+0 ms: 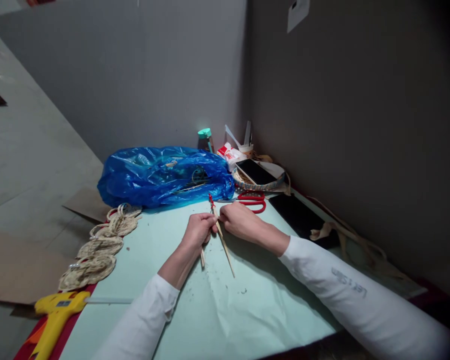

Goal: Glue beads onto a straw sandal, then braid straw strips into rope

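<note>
Pale straw strips (225, 249) run between my two hands above the table, their loose ends pointing down toward me. At their top is a thin red piece (211, 199), perhaps a cord or wire. My left hand (198, 229) pinches the strips between thumb and fingers. Closed fingers of my right hand (240, 219) meet the same strips from the right, and the exact grip is partly hidden. Just beyond my right hand lie scissors with red handles (253, 204). One short strip end (202, 257) hangs below my left hand.
A blue plastic bag (146, 175) bulges at the back. Several woven straw pieces (97, 246) line the left edge, above a yellow glue gun (60, 312). A phone (255, 171) rests on a round basket (260, 186) near the grey wall. A black flat item (300, 217) lies right.
</note>
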Demonstrator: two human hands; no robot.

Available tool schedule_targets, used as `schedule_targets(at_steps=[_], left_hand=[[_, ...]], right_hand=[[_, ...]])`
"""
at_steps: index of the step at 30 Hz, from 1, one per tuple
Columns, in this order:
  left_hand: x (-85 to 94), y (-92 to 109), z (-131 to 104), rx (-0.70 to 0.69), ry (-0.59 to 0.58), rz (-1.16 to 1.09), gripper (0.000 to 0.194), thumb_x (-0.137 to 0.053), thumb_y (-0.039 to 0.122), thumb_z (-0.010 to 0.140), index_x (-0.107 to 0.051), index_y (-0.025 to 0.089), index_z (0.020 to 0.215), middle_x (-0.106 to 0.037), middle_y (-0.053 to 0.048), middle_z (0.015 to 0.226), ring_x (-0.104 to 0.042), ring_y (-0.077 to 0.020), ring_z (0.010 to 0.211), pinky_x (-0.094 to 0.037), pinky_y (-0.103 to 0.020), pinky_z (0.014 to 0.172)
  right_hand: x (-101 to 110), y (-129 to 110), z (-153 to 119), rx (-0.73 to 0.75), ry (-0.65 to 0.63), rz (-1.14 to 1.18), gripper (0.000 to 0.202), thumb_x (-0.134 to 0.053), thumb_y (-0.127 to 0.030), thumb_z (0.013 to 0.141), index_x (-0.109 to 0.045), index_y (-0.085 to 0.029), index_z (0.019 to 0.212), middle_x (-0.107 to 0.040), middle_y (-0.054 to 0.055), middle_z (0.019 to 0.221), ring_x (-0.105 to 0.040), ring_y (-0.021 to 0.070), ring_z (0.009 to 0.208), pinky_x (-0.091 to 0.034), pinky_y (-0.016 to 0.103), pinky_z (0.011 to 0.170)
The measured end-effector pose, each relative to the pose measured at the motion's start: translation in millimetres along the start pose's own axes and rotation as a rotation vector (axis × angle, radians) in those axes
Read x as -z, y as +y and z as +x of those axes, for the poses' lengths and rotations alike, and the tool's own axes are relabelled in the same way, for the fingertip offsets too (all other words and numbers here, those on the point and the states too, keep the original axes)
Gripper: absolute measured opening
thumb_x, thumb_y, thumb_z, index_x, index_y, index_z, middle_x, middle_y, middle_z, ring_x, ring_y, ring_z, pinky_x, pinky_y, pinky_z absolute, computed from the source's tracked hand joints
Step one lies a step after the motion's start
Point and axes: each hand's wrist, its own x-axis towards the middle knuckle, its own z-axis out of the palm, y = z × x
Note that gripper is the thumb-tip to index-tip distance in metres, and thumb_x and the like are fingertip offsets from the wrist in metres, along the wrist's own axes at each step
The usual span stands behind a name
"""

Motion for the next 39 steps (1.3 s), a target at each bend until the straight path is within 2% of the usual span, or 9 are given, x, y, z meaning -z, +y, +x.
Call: schedule_targets(at_steps=[7, 13, 16, 18, 20, 23, 27, 32, 39], left_hand=[[2.0, -3, 0, -0.009, 0.063, -0.004, 0.009, -0.061, 0.018, 0.058, -0.056, 0.014, 0.052, -0.031, 0.010, 0.028, -0.020, -0.0019, 0.027, -0.009, -0.019, 0.034], [11.1, -3, 0, -0.021, 0.012, -0.038, 0.013, -0.064, 0.025, 0.059, -0.058, 0.014, 0.056, -0.043, 0.006, 0.034, -0.029, -0.0029, 0.029, -0.012, -0.018, 0.034], [11.9, -3, 0, -0.006, -0.009, -0.050, 0.014, -0.068, 0.023, 0.056, -0.059, 0.013, 0.059, -0.044, 0.006, 0.036, -0.030, -0.0025, 0.029, -0.013, -0.017, 0.033], [11.7, -2, 0, 0.004, -0.039, -0.059, 0.014, -0.069, 0.021, 0.054, -0.059, 0.013, 0.058, -0.045, 0.006, 0.037, -0.031, -0.0020, 0.029, -0.013, -0.017, 0.034], [11.5, 0, -1, 0.005, -0.084, -0.065, 0.015, -0.070, 0.022, 0.055, -0.061, 0.011, 0.060, -0.048, 0.004, 0.041, -0.032, -0.0014, 0.031, -0.012, -0.016, 0.035], [11.1, 2, -4, -0.013, -0.141, -0.065, 0.020, -0.072, 0.025, 0.056, -0.063, 0.009, 0.065, -0.045, 0.005, 0.039, -0.028, -0.0010, 0.031, -0.011, -0.017, 0.036], [10.3, 1, -7, -0.045, -0.162, -0.060, 0.022, -0.072, 0.029, 0.059, -0.061, 0.011, 0.068, -0.043, 0.007, 0.037, -0.026, -0.0015, 0.032, -0.012, -0.018, 0.038], [9.1, 1, -9, -0.070, -0.134, -0.024, 0.030, -0.071, 0.031, 0.059, -0.056, 0.014, 0.079, -0.045, 0.009, 0.039, -0.028, -0.0027, 0.033, -0.014, -0.018, 0.039], [9.9, 7, -15, -0.078, -0.111, 0.161, 0.020, -0.062, 0.032, 0.067, -0.050, 0.018, 0.073, -0.048, 0.006, 0.036, -0.032, -0.0062, 0.030, -0.016, -0.019, 0.037]], right_hand=[[-11, -20, -16, 0.096, 0.043, -0.288, 0.024, -0.044, -0.014, 0.083, -0.063, -0.009, 0.097, -0.068, 0.018, 0.085, -0.064, 0.0264, 0.076, -0.033, 0.030, 0.061], [-21, -27, -25, 0.223, 0.043, -0.372, 0.031, -0.043, -0.011, 0.084, -0.058, -0.010, 0.111, -0.069, 0.015, 0.092, -0.064, 0.0244, 0.077, -0.033, 0.030, 0.062], [-11, -21, -21, 0.238, 0.101, -0.267, 0.023, -0.047, -0.024, 0.086, -0.065, -0.016, 0.097, -0.070, 0.010, 0.085, -0.062, 0.0222, 0.071, -0.029, 0.029, 0.058], [-2, -13, -14, 0.154, 0.171, -0.107, 0.027, -0.044, -0.032, 0.089, -0.067, -0.018, 0.083, -0.069, 0.008, 0.079, -0.059, 0.0195, 0.069, -0.028, 0.028, 0.058], [5, -3, -6, 0.091, 0.211, 0.041, 0.032, -0.039, -0.029, 0.091, -0.065, -0.016, 0.078, -0.068, 0.007, 0.076, -0.056, 0.0166, 0.068, -0.028, 0.027, 0.060], [3, 9, 2, 0.112, 0.117, 0.147, 0.028, -0.041, -0.018, 0.088, -0.062, -0.014, 0.071, -0.065, 0.005, 0.070, -0.053, 0.0127, 0.064, -0.029, 0.024, 0.059], [-10, 12, 6, 0.135, 0.035, 0.192, 0.028, -0.038, -0.014, 0.089, -0.061, -0.013, 0.072, -0.065, 0.003, 0.072, -0.054, 0.0097, 0.064, -0.032, 0.020, 0.059], [-19, 11, 10, 0.079, 0.010, 0.171, 0.034, -0.036, -0.028, 0.095, -0.062, -0.012, 0.081, -0.065, 0.007, 0.075, -0.055, 0.0122, 0.065, -0.030, 0.022, 0.057], [-13, 9, 7, 0.066, 0.051, 0.126, 0.031, -0.044, -0.023, 0.088, -0.062, -0.013, 0.064, -0.062, 0.005, 0.065, -0.049, 0.0127, 0.059, -0.024, 0.025, 0.055]])
